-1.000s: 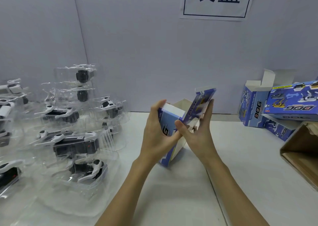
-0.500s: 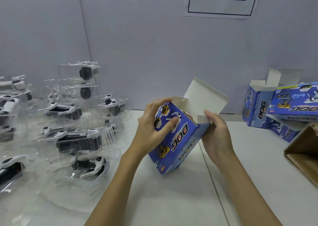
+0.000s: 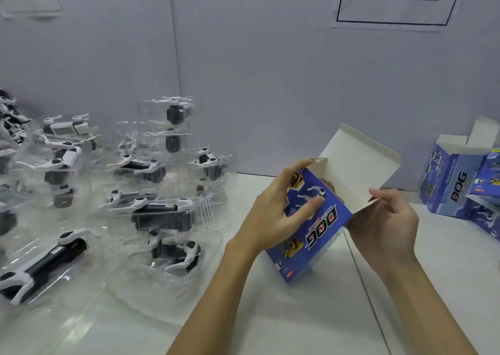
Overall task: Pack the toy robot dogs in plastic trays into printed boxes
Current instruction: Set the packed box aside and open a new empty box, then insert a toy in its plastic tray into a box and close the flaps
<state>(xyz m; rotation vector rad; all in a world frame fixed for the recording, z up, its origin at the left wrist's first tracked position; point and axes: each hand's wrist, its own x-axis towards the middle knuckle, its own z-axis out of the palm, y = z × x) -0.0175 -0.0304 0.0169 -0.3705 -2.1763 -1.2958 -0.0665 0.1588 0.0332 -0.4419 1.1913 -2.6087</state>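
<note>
White table top (image 3: 284, 325) runs under everything, with a plain grey wall (image 3: 257, 70) behind it and a paper sign (image 3: 397, 0) with big dark letters stuck up high. On the left side of the table sits a big pile of clear plastic trays (image 3: 159, 181), stacked and leaning on each other. Each one has a black and white toy robot dog (image 3: 162, 214) inside. One more tray with a dog (image 3: 43, 268) lies flat near the left edge.

In the middle, the left hand (image 3: 273, 219) grips a blue printed box (image 3: 313, 233) with DOG written on it. The fingers curl over the box's top edge and the thumb presses flat on the picture side. The box is tilted, with its low corner just above or on the table; I cannot tell which. Its white lid flap (image 3: 359, 165) stands open at the top.

The right hand (image 3: 384, 225) is half closed, pinching a small side flap at the box's open end.

Far right, more blue boxes (image 3: 457, 184) stand by the wall, one with its flaps up.
</note>
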